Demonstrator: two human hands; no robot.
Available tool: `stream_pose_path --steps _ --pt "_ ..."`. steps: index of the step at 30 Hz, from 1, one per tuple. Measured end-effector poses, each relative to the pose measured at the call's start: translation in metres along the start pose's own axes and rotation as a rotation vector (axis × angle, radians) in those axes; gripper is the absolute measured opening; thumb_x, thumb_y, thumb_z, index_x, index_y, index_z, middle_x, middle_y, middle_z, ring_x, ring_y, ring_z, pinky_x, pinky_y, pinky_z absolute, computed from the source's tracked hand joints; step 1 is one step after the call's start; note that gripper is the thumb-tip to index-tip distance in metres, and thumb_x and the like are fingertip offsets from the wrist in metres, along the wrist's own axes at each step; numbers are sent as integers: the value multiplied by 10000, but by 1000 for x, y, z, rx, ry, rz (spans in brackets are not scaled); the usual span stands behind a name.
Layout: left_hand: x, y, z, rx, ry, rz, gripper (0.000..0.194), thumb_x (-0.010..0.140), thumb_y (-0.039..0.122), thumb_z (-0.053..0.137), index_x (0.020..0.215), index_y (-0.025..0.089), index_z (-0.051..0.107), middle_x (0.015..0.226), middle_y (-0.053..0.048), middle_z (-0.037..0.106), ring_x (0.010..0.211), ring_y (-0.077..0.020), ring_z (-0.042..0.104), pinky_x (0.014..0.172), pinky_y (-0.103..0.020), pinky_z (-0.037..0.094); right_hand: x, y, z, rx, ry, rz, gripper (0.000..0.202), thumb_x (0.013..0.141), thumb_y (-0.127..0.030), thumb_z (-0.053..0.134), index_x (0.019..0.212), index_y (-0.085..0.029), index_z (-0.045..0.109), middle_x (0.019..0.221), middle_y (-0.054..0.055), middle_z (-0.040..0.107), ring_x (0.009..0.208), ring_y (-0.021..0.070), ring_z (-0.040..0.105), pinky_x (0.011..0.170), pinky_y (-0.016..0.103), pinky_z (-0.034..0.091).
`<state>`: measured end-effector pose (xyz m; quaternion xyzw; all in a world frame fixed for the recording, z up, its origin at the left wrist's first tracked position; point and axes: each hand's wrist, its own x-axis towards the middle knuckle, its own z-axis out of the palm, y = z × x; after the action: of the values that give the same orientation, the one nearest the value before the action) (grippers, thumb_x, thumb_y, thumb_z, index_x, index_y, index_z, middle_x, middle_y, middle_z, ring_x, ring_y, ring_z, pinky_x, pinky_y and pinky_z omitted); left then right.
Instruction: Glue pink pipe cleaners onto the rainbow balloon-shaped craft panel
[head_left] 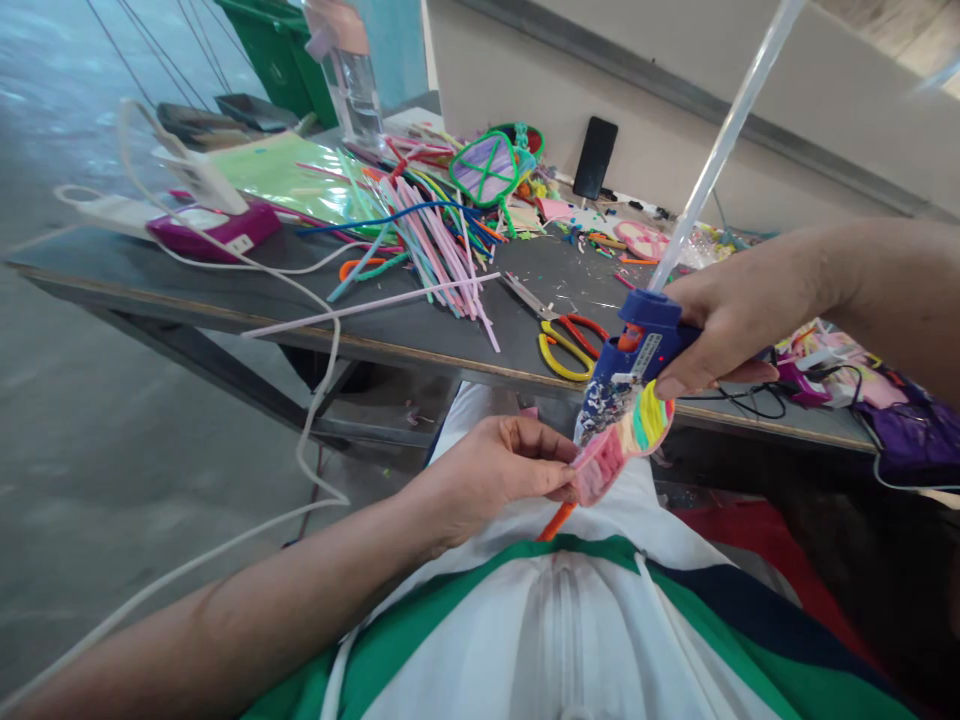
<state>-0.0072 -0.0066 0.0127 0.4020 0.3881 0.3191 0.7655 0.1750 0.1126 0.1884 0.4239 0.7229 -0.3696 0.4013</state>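
Observation:
Over my lap, my left hand pinches the pink end of a colourful craft piece. The piece has pink, cream, turquoise and yellow sections, and an orange stem shows below it. My right hand is wrapped round a blue glue gun, its thumb at the piece's yellow end. A long clear glue stick rises from the back of the gun. Bits of debris cover the gun's lower part. Its nozzle is hidden behind the craft piece.
On the dark table lie scissors, many pipe cleaners, a purple device with a white cable, a green-edged craft, a bottle and, against the wall, a phone. A purple bag is at right.

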Motion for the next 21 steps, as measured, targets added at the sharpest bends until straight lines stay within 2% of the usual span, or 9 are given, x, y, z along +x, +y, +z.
stream_pose_path --steps 4,12,18,21 --pt "0 0 0 13 -5 6 128 707 204 724 822 162 760 747 -26 739 664 -110 639 651 -208 493 -3 3 0 19 11 44 443 850 -534 582 630 -155 519 368 -108 497 372 5 429 465 174 320" --pt "0 3 5 -36 19 19 98 639 189 743 725 144 729 671 -13 712 600 -95 615 604 -191 468 -2 0 1 81 -17 -13 406 807 -545 631 747 -150 560 414 -127 498 375 14 466 493 168 351" --pt "0 3 4 -7 -15 16 109 673 214 721 757 147 736 703 -22 721 618 -98 619 629 -204 478 3 -4 3 20 5 -21 368 857 -473 608 714 -140 542 416 -135 471 370 -2 455 510 165 356" --pt "0 2 4 -9 7 15 95 661 209 730 734 148 723 689 -19 717 607 -101 617 633 -210 484 4 -3 2 8 1 -37 385 843 -502 614 712 -147 543 433 -134 482 372 -3 461 497 165 359"
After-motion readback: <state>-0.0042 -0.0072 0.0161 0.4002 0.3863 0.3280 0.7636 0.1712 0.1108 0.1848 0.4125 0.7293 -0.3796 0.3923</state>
